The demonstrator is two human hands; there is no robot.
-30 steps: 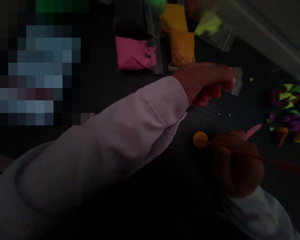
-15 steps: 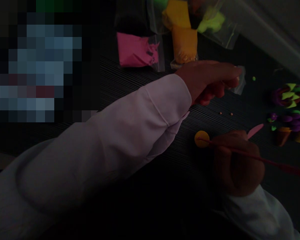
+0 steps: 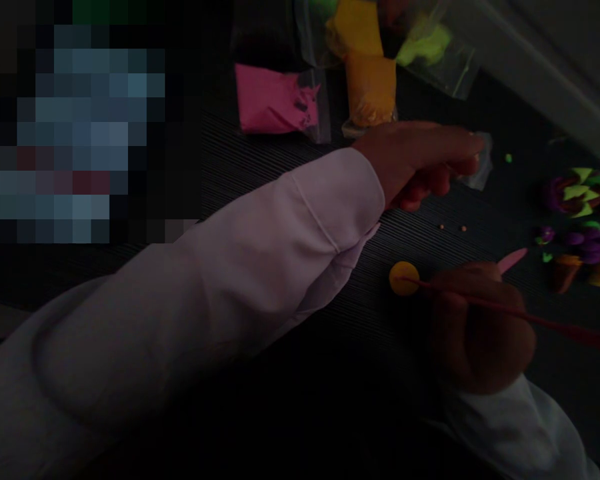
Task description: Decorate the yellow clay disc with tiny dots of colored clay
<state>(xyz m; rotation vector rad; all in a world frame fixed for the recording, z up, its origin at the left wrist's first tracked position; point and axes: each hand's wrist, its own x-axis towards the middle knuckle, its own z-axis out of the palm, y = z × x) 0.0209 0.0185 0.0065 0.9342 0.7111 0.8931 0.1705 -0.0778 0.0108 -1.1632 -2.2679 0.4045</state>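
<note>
My left hand [image 3: 420,160] reaches across the dark ribbed table [image 3: 280,187]. Its fingers pinch the edge of a small clear plastic bag [image 3: 480,163]. My right hand [image 3: 480,327] is closed round a thin red modelling tool [image 3: 530,320]. The tool's tip rests on a flat yellow clay disc [image 3: 404,278]. A pink tool tip [image 3: 513,260] sticks out behind my right hand. Both sleeves are pale. The light is dim.
Bags of clay lie at the back: pink [image 3: 277,100], orange [image 3: 370,90], yellow [image 3: 355,27], lime green [image 3: 425,43]. Finished clay flowers in purple, green and yellow [image 3: 585,227] sit at the right edge. Tiny clay crumbs [image 3: 453,228] dot the table. A blurred area fills the upper left.
Both hands stay almost where they were. The view has shifted slightly, and my left fingers keep their pinch on the clear bag.
</note>
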